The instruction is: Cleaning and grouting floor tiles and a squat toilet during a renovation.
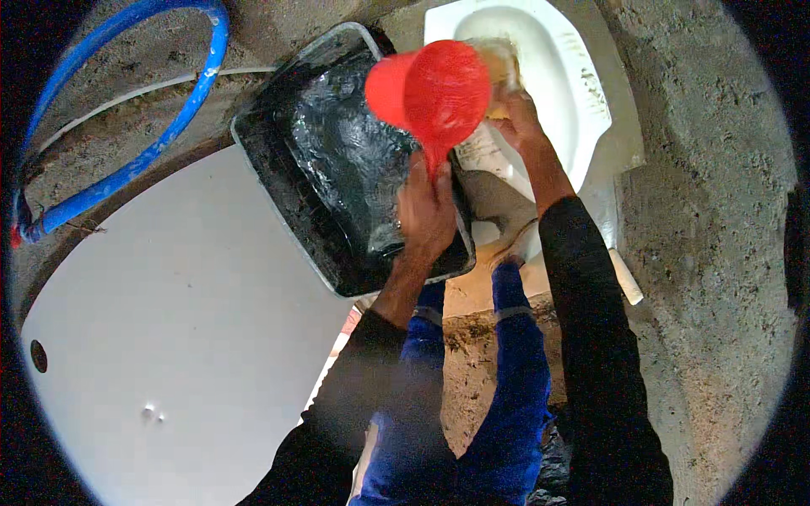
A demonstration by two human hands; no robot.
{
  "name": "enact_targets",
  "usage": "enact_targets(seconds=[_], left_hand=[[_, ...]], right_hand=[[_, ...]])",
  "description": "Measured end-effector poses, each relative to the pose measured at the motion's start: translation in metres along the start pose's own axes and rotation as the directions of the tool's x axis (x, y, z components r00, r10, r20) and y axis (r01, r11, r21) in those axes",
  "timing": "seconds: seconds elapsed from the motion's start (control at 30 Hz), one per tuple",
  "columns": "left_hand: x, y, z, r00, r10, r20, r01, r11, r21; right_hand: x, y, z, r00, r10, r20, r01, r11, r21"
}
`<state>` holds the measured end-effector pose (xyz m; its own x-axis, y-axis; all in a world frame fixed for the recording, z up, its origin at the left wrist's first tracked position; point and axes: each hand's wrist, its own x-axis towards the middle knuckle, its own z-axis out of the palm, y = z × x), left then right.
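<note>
My left hand (426,207) grips the handle of a red plastic mug (443,88), which is tilted above the right part of a black tub of water (278,185) and the edge of a white squat toilet pan (578,110). Over that pan, my right hand (519,122) is closed on a blurred yellowish thing (496,59), partly hidden behind the mug and too unclear to name. Brown marks show on the pan's white surface.
A blue hose (152,148) and a thin pale pipe (118,101) lie at upper left. A large white panel (177,304) fills the lower left. A pale wooden piece (626,278) lies right of my legs, beside rough concrete (709,244).
</note>
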<state>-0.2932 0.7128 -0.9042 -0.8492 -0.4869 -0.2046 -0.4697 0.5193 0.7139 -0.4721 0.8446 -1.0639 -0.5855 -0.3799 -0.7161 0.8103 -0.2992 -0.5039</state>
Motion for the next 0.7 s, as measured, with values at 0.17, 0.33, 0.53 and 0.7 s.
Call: enact_targets(seconds=[0.17, 0.33, 0.53, 0.7], left_hand=[[0.034, 0.037, 0.020, 0.998, -0.007, 0.069, -0.007, 0.981, 0.194], [0.060, 0.039, 0.017, 0.998, 0.045, 0.036, -0.055, 0.923, 0.380], [0.082, 0.058, 0.026, 0.994, 0.084, 0.076, -0.107, 0.908, 0.405], [0.073, 0.015, 0.001, 0.987, 0.135, 0.088, -0.161, 0.870, 0.466]], right_hand=[[0.025, -0.021, 0.011, 0.977, -0.182, 0.107, 0.171, 0.980, 0.105], [0.035, -0.039, 0.012, 0.922, -0.256, 0.289, 0.238, 0.966, 0.099], [0.059, -0.053, -0.063, 0.851, -0.361, 0.381, 0.490, 0.808, -0.328], [0.020, -0.039, 0.022, 1.000, -0.012, 0.007, 0.012, 0.995, 0.101]])
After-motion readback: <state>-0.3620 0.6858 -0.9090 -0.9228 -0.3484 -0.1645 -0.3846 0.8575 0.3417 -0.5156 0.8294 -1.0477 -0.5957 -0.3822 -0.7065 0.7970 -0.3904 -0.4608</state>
